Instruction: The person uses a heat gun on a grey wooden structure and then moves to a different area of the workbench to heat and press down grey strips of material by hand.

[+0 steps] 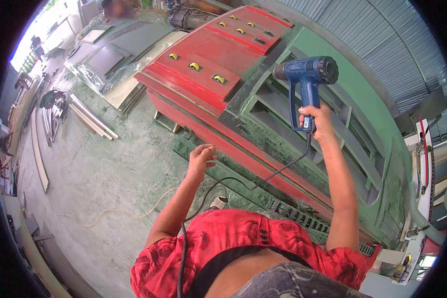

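Blue heat gun (307,72) — right hand (320,120) wraps it; left hand (200,158) half-curled.

Concrete floor (129,164), greyish-green, scuffed. Pale cord (139,216) snaking across it. Several pale strips (95,117) lying side by side, slantwise; one long strip (39,151) apart, farther left.

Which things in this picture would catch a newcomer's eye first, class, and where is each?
The blue heat gun would probably draw the eye first, held up in the right grip, right of centre. Next might come the red panels at upper middle, dotted with yellow pieces. The red patterned shirt at the bottom also stands out.
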Tool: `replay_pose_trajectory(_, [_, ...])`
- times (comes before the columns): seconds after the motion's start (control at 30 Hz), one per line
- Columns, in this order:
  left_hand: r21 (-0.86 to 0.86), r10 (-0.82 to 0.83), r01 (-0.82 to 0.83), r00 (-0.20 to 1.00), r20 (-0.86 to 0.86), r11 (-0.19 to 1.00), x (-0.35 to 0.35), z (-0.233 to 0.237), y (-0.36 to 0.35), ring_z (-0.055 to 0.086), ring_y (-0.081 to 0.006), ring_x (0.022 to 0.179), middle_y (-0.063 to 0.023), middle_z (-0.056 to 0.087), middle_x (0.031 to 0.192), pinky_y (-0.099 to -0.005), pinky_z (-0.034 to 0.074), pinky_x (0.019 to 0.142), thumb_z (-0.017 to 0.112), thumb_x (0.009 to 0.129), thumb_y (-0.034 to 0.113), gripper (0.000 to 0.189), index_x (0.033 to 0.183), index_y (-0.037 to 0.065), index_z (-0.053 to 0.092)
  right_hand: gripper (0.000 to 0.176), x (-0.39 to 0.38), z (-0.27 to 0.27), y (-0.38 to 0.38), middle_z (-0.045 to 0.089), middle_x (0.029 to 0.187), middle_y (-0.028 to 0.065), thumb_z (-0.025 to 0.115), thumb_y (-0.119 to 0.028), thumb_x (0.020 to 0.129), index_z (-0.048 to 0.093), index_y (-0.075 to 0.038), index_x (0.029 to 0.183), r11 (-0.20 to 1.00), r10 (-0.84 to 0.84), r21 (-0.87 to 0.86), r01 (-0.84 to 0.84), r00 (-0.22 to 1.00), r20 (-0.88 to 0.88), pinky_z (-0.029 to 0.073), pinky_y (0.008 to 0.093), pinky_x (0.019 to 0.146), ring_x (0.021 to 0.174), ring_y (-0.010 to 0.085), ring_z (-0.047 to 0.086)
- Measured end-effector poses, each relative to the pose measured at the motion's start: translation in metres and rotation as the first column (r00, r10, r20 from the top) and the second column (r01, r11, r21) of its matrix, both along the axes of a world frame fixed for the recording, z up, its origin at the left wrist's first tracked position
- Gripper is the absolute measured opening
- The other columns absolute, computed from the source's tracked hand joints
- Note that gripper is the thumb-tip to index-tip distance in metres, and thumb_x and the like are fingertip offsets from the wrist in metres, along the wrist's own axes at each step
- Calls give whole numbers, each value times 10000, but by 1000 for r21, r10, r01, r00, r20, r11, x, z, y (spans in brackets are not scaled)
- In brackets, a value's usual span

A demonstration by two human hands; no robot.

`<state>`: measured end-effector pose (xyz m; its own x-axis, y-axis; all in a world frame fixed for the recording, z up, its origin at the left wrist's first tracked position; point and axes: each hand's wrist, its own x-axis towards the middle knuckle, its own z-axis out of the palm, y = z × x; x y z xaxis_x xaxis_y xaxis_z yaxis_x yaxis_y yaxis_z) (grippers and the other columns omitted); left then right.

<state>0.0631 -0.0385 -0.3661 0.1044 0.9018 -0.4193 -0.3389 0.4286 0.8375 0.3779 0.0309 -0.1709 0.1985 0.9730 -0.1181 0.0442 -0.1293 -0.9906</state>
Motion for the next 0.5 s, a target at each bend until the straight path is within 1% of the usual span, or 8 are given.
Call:
replay_pose_trajectory(0.03, [2,4,-4,1000,2,1000,1,-2,-3,607,-178,852,-60,607,1031,-315,498,678,535,866,284,340,1109,48,564,257,3,-2,-9,559,616,92,669,-78,653,523,31,834,999,48,4,-48,999,6,485,287,447,463,162,557])
replay_pose_trajectory(0.13, [-19,-30,29,999,-46,999,4,-6,-9,605,-183,857,-56,609,1028,-324,497,685,531,862,292,350,1115,52,562,290,3,-6,-42,561,640,89,683,-70,622,527,20,850,998,44,-39,-45,999,-13,466,291,474,497,165,563])
replay_pose_trajectory(0.27, [-7,-151,151,987,-49,989,21,-4,-18,599,-195,868,-45,611,1033,-351,491,703,548,841,317,383,1121,55,562,276,9,-21,-102,571,659,89,675,-67,632,529,27,847,998,47,-50,-50,997,-60,470,297,486,504,160,565])
replay_pose_trajectory(0.3, [4,-198,198,979,-41,980,26,-3,-22,598,-201,870,-43,611,1035,-358,488,707,554,833,323,396,1126,56,561,280,9,-20,-120,570,671,89,674,-63,631,529,28,853,998,35,-55,-37,999,-38,471,296,487,507,159,564])
replay_pose_trajectory(0.33, [7,-202,203,978,-46,979,31,-1,-26,598,-201,870,-43,611,1035,-358,488,707,554,833,323,396,1126,56,561,280,9,-22,-137,570,671,89,674,-63,631,529,28,853,998,30,-51,-32,999,-42,471,296,487,507,159,564])
replay_pose_trajectory(0.4, [-9,-254,254,966,-56,967,40,2,-37,598,-207,871,-45,611,1040,-356,485,708,562,822,327,409,1127,56,564,290,11,-24,-171,569,684,88,678,-57,623,532,21,861,994,-73,-81,70,996,-41,471,297,487,511,161,564])
replay_pose_trajectory(0.47, [-19,-286,286,956,-66,958,45,4,-50,596,-210,877,-53,608,1047,-355,485,704,564,821,331,411,1124,54,569,314,15,-26,-205,570,697,87,687,-59,614,537,15,880,991,-98,-99,92,993,-60,471,298,491,518,162,566])
replay_pose_trajectory(0.5, [-17,-313,313,947,-73,950,46,6,-57,595,-209,877,-54,605,1048,-355,486,702,565,820,333,410,1121,55,571,321,18,-28,-223,569,700,85,689,-60,613,538,16,886,987,-122,-105,118,992,-31,471,294,495,521,160,566])
